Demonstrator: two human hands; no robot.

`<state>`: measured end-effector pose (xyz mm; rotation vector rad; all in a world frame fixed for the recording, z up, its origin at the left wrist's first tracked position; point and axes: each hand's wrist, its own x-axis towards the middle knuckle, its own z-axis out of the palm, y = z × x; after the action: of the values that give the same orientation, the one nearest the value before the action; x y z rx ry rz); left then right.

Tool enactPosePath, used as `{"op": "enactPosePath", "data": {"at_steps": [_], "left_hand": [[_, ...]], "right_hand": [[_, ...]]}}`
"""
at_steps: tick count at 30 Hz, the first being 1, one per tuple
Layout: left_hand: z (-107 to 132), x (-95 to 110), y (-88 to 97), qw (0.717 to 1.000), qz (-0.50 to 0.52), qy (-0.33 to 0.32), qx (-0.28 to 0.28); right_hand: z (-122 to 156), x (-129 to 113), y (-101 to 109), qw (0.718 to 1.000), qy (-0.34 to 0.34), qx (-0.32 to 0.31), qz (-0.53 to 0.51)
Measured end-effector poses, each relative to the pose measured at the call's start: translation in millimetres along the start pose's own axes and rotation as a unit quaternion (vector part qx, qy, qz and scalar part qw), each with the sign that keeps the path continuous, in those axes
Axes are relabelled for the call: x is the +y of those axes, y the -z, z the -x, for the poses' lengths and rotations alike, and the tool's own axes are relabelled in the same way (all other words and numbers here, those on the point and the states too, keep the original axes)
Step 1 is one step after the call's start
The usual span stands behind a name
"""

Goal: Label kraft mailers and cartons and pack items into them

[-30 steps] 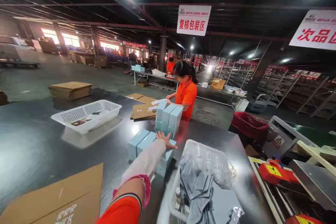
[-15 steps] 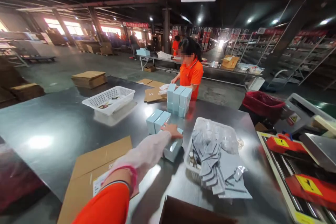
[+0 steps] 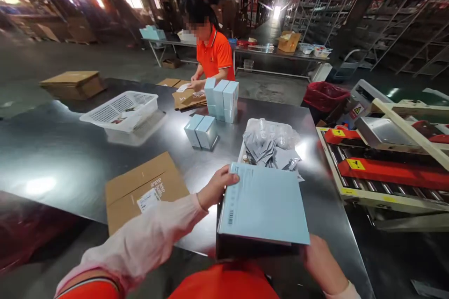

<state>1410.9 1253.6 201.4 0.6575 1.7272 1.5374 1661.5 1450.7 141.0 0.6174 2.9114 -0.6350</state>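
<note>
Close in front of my body is a light blue box (image 3: 264,203) with small print and a barcode on its upper face. My left hand (image 3: 218,186) is closed on its far left corner, thumb on top. My right hand (image 3: 317,259) is at its near right corner, the fingers hidden by the box. Below the near edge is a dark surface; I cannot tell whether it is the box's shaded side or another thing. Beyond it, a pair of light blue boxes (image 3: 201,131) stands on the metal table (image 3: 196,168), with a taller stack of light blue boxes (image 3: 221,100) behind.
A flat brown carton (image 3: 140,182) with a white label lies left. Further back is a white plastic basket (image 3: 143,105). Grey packets (image 3: 261,147) fill another basket beyond the held box. A co-worker (image 3: 213,49) handles papers across the table. At right runs a roller conveyor (image 3: 386,180).
My left hand has drawn back from the box beside the pair to the light blue box near my body. That box beside the pair is gone from its spot. My right hand has come into view.
</note>
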Motion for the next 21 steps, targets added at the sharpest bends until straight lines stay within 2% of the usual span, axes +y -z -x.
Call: {"op": "enactPosePath", "data": {"at_steps": [2,3,5,6,8,10,12,14,16,18,20,21], "left_hand": [[4.5,-9.7,-15.7,0.992,-0.044,-0.112,0.037],[8.4,-14.9,-19.2,0.978,-0.098,-0.180,0.041],[19.0,-27.8,-21.5,0.932,-0.229,-0.280,-0.006],[25.4,-35.6,-21.3,0.906,-0.295,-0.299,-0.049],[40.2,-51.2,-19.0,0.854,-0.404,-0.292,-0.146],[56.2,-61.5,-14.3,0.809,-0.478,-0.267,-0.214],[69.1,-60.9,-10.2,0.779,-0.525,-0.246,-0.240],[71.8,-50.7,-13.7,0.761,-0.563,-0.230,-0.226],[60.1,-39.2,-31.9,0.741,-0.589,-0.240,-0.215],[36.0,-36.8,-65.6,0.709,-0.586,-0.299,-0.253],[7.3,-48.1,-106.6,0.679,-0.551,-0.370,-0.314],[-6.0,-57.7,-125.5,0.680,-0.539,-0.374,-0.327]], "right_hand": [[2.6,5.5,4.0,1.000,0.001,-0.018,0.007],[3.3,9.2,5.3,1.000,0.001,-0.023,0.014],[3.5,16.7,6.4,1.000,0.010,-0.025,0.016],[3.2,19.8,5.9,1.000,0.018,-0.019,0.006],[3.6,23.4,2.3,0.999,0.030,0.001,-0.029],[6.4,22.9,-4.9,0.998,0.027,0.026,-0.041],[11.5,19.4,-13.6,0.998,0.017,0.050,-0.017],[17.2,15.3,-20.7,0.998,0.015,0.064,0.005],[21.5,12.8,-24.7,0.997,0.018,0.072,0.016],[23.4,13.0,-26.8,0.996,0.023,0.081,0.019],[23.4,16.0,-29.9,0.994,0.022,0.099,0.029],[22.9,18.4,-32.8,0.994,0.017,0.107,0.035]]}}
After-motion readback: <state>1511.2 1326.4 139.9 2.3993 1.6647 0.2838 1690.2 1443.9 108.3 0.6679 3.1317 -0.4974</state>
